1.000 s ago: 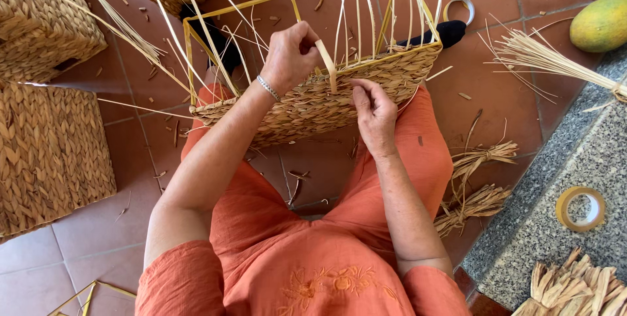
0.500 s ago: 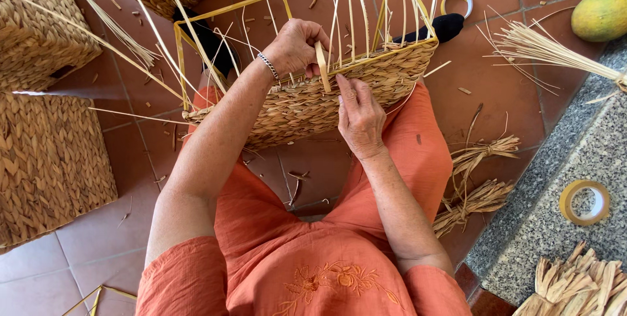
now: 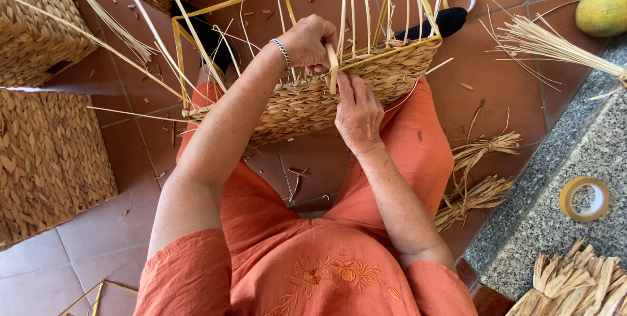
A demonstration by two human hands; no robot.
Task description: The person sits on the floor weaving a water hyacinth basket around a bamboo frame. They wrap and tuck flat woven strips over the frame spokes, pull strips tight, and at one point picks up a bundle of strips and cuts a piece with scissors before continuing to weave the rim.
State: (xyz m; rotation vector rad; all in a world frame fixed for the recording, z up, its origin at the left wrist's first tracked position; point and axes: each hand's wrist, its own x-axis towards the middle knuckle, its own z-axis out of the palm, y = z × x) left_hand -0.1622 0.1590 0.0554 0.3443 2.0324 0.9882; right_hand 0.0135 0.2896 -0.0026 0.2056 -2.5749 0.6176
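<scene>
A half-woven straw basket [image 3: 307, 104] on a yellow metal frame [image 3: 196, 42] rests across my knees, with loose straw stakes standing up from its rim. My left hand [image 3: 307, 42], a bracelet on its wrist, grips a flat straw strand [image 3: 333, 68] at the top edge of the woven wall. My right hand [image 3: 356, 110] lies flat against the outer woven side just below, its fingers pressing the weave beside that strand. My legs are in orange cloth.
Finished woven baskets [image 3: 46, 153] stand at the left and top left. Straw bundles [image 3: 477, 185] lie on the tiled floor at the right. A stone ledge [image 3: 555, 159] carries a tape roll [image 3: 583, 198], cut straw pieces and a green-yellow fruit [image 3: 604, 6].
The view has tilted slightly and the basket sits lower left. My left hand moved along the rim toward the strand; my right hand slid up the woven side to meet it.
</scene>
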